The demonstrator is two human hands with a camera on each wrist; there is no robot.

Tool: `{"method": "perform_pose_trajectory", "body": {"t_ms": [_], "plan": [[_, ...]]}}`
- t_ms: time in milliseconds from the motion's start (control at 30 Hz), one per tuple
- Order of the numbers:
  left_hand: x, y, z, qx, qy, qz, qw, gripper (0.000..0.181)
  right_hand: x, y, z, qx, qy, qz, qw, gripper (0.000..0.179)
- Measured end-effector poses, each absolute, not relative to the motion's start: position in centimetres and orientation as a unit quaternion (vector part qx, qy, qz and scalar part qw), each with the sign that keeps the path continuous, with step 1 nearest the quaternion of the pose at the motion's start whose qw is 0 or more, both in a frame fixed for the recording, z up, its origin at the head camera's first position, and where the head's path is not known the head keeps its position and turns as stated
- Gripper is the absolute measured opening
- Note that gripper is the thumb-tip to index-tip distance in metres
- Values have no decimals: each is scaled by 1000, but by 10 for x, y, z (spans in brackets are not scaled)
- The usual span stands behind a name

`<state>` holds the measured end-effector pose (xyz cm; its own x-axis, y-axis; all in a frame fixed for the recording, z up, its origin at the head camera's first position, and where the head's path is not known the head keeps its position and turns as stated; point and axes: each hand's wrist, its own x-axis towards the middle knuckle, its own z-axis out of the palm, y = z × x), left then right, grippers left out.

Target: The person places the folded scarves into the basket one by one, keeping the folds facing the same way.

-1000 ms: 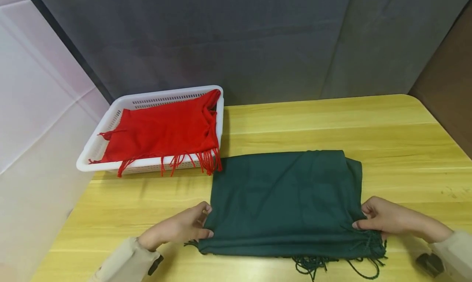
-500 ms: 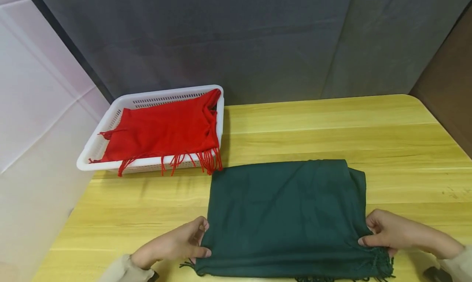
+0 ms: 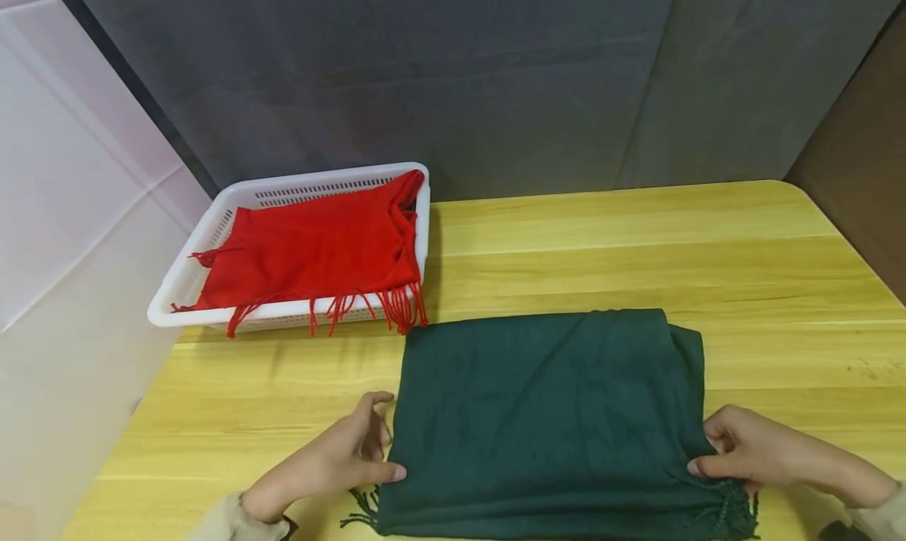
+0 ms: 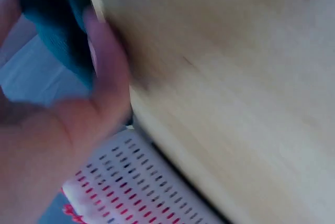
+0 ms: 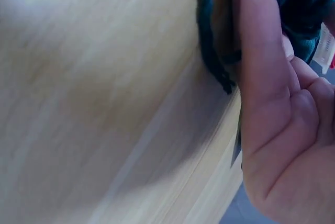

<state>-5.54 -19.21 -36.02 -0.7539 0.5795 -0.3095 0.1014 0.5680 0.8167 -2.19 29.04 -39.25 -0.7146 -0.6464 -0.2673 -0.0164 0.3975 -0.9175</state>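
A dark green fringed scarf (image 3: 545, 423) lies folded into a rectangle on the wooden table, its lower edge at the bottom of the head view. At its left edge is my left hand (image 3: 347, 458), index finger raised off the cloth and thumb tip at the border; the left wrist view shows thumb and fingers apart around the green cloth (image 4: 63, 30). My right hand (image 3: 760, 450) pinches the lower right corner between thumb and curled fingers. Green tassels (image 3: 364, 506) stick out at the lower left, and a strand (image 5: 207, 41) hangs beside the right fingers.
A white plastic basket (image 3: 159, 309) stands at the back left, holding a folded red scarf (image 3: 311, 250) whose fringe hangs over the front rim. The green scarf's upper left corner comes close to that fringe. A dark grey cloth (image 3: 453, 85) rises behind the table (image 3: 793, 289).
Both hands have drawn the green scarf toward the person, down in the head view. Most recently the left fingers have loosened and spread from the edge; the right hand keeps its pinch.
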Motion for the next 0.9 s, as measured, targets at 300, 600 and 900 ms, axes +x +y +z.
{"method": "perform_pose_trajectory", "body": {"t_ms": [300, 600, 900], "plan": [[-64, -179, -359, 81, 872, 436, 205, 83, -33, 302, -383, -118, 799, -511, 295, 20], [-65, -170, -360, 24, 822, 502, 267, 77, -40, 302, -383, -21, 866, -469, 171, 52], [-66, -170, -366, 37, 739, 587, 329, 68, -45, 307, -387, -17, 724, -625, 293, 65]]}}
